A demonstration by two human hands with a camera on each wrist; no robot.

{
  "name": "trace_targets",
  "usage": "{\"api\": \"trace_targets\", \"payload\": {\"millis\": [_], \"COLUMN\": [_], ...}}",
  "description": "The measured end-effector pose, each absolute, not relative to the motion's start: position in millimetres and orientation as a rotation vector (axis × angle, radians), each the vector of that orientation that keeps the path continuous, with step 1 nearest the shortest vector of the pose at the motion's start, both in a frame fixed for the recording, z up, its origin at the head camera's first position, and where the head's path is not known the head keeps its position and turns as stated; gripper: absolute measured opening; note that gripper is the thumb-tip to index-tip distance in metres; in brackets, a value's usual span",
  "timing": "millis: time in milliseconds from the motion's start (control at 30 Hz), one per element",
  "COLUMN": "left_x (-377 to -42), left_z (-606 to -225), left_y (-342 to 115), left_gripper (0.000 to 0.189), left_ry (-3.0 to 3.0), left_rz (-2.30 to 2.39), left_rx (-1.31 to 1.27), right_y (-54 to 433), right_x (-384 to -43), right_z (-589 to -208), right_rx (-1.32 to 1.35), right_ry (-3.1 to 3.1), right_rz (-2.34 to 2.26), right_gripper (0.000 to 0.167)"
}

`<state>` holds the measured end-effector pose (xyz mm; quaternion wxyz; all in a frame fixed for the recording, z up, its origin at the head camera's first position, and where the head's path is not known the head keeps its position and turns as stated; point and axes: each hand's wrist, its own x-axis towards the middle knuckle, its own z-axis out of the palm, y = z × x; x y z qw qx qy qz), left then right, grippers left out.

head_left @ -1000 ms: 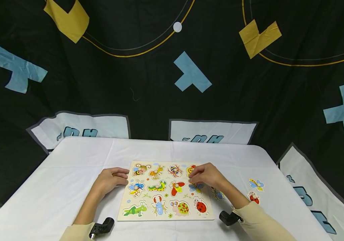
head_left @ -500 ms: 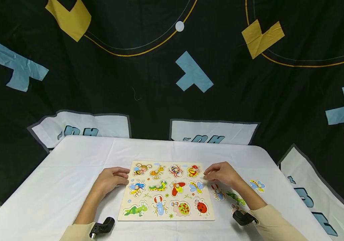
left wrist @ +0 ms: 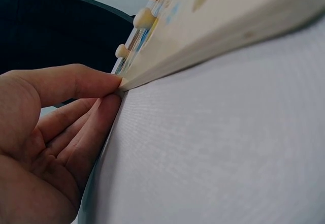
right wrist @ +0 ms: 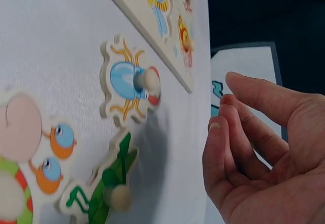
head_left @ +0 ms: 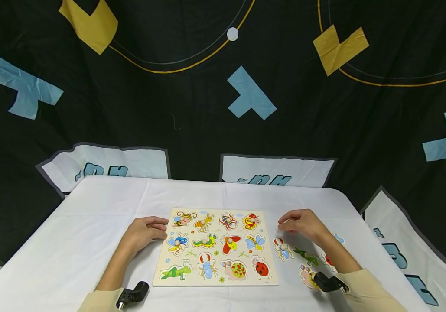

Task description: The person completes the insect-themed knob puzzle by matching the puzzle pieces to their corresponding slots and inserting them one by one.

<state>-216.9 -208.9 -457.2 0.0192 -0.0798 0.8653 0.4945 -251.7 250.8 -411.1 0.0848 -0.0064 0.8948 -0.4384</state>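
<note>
An insect knob puzzle board [head_left: 159,281] lies flat on the table. Fingertips of my left hand [head_left: 141,235] touch its left edge; the left wrist view shows thumb and fingers meeting the edge near a corner. Right of the board, my right hand [head_left: 304,225] hovers with fingers loosely bent and nothing between them. Below that hand lie loose knobbed pieces: a stag beetle [right wrist: 122,79], a grasshopper [right wrist: 99,203], a snail [head_left: 307,275] and a ladybug [head_left: 327,260]. The right forearm covers most of a bee piece [head_left: 339,238]. Knobbed pieces, including a caterpillar [head_left: 205,240], sit in the board's upper rows.
A white cloth covers the table [head_left: 105,208]. Behind it hangs a black curtain [head_left: 191,125] with blue and yellow shapes. Black wrist cameras sit at the left cuff [head_left: 132,295] and the right cuff [head_left: 329,282], the latter just over the snail piece.
My right hand has moved right, from above the board's upper right corner to beside it, uncovering the red butterfly-like piece and several loose pieces. My left hand stays at the board's edge.
</note>
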Motion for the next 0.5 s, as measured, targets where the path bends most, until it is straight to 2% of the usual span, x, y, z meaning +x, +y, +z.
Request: {"api": "trace_targets", "payload": {"millis": [500], "left_x": [-216.6], "left_z": [-456.8], "left_y": [-208.8], "left_gripper": [0.045], "left_ry": [2.686], "left_rz": [1.540], "left_rx": [-0.250], "right_y": [283.0], "right_x": [-249.1], "right_z": [-413.6], "right_rx": [0.032], "right_ry": [2.709], "right_rz": [-1.283], "right_gripper": [0.031]}}
